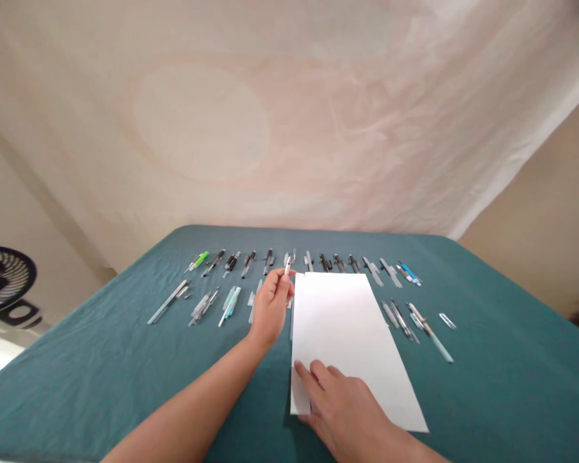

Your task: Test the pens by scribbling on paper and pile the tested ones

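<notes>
My left hand (270,307) is closed in a pinch around a slim white pen part (287,265), held upright above the table; whether it is a whole pen cannot be made out. Beside it lies white paper (342,328), with a narrow strip showing along its left edge. My right hand (340,402) grips the paper's near left corner, fingers on top and thumb by the lower edge. Partly covered by my left hand and the paper are several clear pen parts (251,299).
A green cloth (125,366) covers the table. Along the back runs a row of disassembled pens (248,263), with a green one (200,259) and a blue one (409,273) at its ends. More pen parts (431,334) lie nearer on both sides. A black fan (2,280) stands left.
</notes>
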Demonstrator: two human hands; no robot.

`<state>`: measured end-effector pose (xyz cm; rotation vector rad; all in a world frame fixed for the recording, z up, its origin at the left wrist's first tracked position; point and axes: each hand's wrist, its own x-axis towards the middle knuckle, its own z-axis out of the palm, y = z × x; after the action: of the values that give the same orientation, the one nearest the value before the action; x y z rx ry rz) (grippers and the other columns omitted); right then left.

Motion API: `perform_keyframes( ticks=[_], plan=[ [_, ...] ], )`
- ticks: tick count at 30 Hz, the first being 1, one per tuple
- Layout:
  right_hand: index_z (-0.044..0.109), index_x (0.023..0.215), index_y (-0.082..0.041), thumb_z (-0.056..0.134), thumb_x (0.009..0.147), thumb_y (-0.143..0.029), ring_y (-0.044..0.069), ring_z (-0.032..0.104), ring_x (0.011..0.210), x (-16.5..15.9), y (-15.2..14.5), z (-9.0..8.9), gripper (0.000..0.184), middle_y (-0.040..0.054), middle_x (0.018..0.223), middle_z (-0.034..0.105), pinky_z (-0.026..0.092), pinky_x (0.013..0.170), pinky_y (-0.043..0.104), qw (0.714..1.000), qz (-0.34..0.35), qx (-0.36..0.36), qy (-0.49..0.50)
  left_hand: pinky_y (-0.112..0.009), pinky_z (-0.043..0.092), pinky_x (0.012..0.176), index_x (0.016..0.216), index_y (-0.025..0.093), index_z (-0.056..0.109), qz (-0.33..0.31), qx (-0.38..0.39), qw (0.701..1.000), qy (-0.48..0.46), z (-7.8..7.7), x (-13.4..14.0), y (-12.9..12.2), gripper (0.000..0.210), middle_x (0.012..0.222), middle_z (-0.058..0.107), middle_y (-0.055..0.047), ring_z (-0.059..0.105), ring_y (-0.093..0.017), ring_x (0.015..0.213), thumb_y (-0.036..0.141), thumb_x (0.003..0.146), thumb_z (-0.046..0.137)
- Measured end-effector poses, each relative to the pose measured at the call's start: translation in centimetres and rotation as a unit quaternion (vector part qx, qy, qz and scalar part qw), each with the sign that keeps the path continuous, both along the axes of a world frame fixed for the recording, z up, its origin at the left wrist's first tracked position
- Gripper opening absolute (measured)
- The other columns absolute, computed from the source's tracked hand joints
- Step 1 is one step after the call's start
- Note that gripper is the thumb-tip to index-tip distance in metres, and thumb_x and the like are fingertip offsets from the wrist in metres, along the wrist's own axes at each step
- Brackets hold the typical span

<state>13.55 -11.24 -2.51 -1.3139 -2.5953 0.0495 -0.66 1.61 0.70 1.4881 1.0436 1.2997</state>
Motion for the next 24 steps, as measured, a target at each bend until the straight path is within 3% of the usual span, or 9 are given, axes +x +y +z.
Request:
perform_keyframes(
  ticks=[2, 5, 8, 10, 13, 16, 18, 21, 24],
  plan=[
    [0.046, 0.127, -0.019, 0.059, 0.079, -0.047, 0.023, 0.062, 0.077, 0.7, 0.2, 0.7, 0.057, 0.0095, 0.100, 0.063, 0.050, 0.056, 0.032, 0.998, 0.002, -0.026, 0.049, -0.017, 0.032, 0.044, 0.096, 0.018, 0.048, -0.058, -0.096, 0.983, -0.145, 0.2, 0.2, 0.0, 0.018, 0.066, 0.048, 0.005, 0.038, -0.005, 0.045, 0.033, 0.092, 0.038],
    [0.045, 0.123, -0.021, 0.050, 0.088, -0.038, 0.021, 0.062, 0.086, 2.6, 1.2, 1.1, 0.039, 0.0092, 0.105, 0.061, 0.052, 0.066, 0.031, 0.985, -0.046, 0.050, 0.156, -0.022, 0.046, 0.061, 0.090, 0.015, 0.047, -0.157, -0.249, 0.911, -0.288, 0.7, 0.6, -0.7, 0.010, 0.076, 0.057, -0.001, 0.056, -0.008, 0.059, 0.023, 0.091, 0.040],
    [0.040, 0.130, -0.020, 0.051, 0.088, -0.032, 0.022, 0.059, 0.093, 3.9, 2.5, 0.7, 0.044, 0.0119, 0.108, 0.057, 0.052, 0.073, 0.033, 0.967, -0.050, 0.141, 0.205, -0.033, 0.047, 0.083, 0.092, 0.014, 0.049, -0.247, -0.328, 0.850, -0.331, 0.6, 1.4, -2.3, 0.007, 0.100, 0.061, -0.011, 0.062, -0.018, 0.092, 0.020, 0.088, 0.048],
    [0.037, 0.135, -0.021, 0.053, 0.088, -0.031, 0.023, 0.057, 0.095, 4.3, 3.0, 0.4, 0.051, 0.0131, 0.109, 0.055, 0.052, 0.075, 0.035, 0.969, -0.036, 0.148, 0.196, -0.031, 0.046, 0.083, 0.092, 0.014, 0.051, -0.298, -0.347, 0.830, -0.318, 0.0, 2.2, -3.5, 0.011, 0.102, 0.061, -0.011, 0.060, -0.018, 0.095, 0.024, 0.086, 0.054],
    [0.038, 0.138, -0.021, 0.049, 0.090, -0.030, 0.025, 0.055, 0.098, 4.7, 3.0, 0.6, 0.050, 0.0136, 0.107, 0.056, 0.050, 0.079, 0.038, 0.971, -0.027, 0.126, 0.200, -0.025, 0.047, 0.073, 0.092, 0.015, 0.054, -0.339, -0.333, 0.843, -0.253, -1.1, 3.2, -4.4, 0.018, 0.094, 0.060, -0.006, 0.060, -0.014, 0.085, 0.028, 0.081, 0.061],
    [0.042, 0.136, -0.021, 0.038, 0.094, -0.033, 0.024, 0.055, 0.097, 5.5, 2.5, 1.5, 0.044, 0.0127, 0.107, 0.057, 0.047, 0.082, 0.038, 0.955, -0.040, 0.082, 0.283, -0.026, 0.046, 0.073, 0.091, 0.016, 0.058, -0.321, -0.230, 0.915, -0.085, -1.6, 3.3, -4.3, 0.018, 0.091, 0.060, -0.004, 0.057, -0.015, 0.084, 0.030, 0.080, 0.060],
    [0.044, 0.134, -0.020, 0.032, 0.095, -0.036, 0.022, 0.056, 0.094, 6.2, 2.2, 2.0, 0.043, 0.0118, 0.108, 0.057, 0.046, 0.082, 0.037, 0.922, -0.080, 0.024, 0.378, -0.026, 0.044, 0.072, 0.088, 0.017, 0.061, -0.278, -0.113, 0.950, 0.086, -1.7, 2.9, -3.8, 0.013, 0.087, 0.061, -0.003, 0.055, -0.014, 0.081, 0.025, 0.079, 0.058],
    [0.053, 0.117, -0.021, 0.037, 0.094, -0.038, 0.018, 0.056, 0.078, 6.9, 1.7, 2.2, 0.033, 0.0082, 0.097, 0.059, 0.047, 0.073, 0.032, 0.846, -0.161, -0.085, 0.501, -0.024, 0.041, 0.069, 0.089, 0.019, 0.062, -0.243, 0.000, 0.930, 0.277, -1.6, 2.4, -3.4, 0.015, 0.083, 0.061, -0.001, 0.054, -0.013, 0.074, 0.018, 0.075, 0.057],
    [0.054, 0.088, -0.020, 0.045, 0.091, -0.041, 0.012, 0.048, 0.058, 7.1, 1.1, 1.2, 0.023, -0.0004, 0.067, 0.052, 0.041, 0.055, 0.024, 0.777, -0.210, -0.170, 0.568, -0.023, 0.040, 0.065, 0.093, 0.020, 0.060, -0.255, 0.022, 0.898, 0.357, -1.6, 2.2, -3.5, 0.019, 0.079, 0.061, 0.001, 0.054, -0.013, 0.070, 0.019, 0.074, 0.057]
  ],
)
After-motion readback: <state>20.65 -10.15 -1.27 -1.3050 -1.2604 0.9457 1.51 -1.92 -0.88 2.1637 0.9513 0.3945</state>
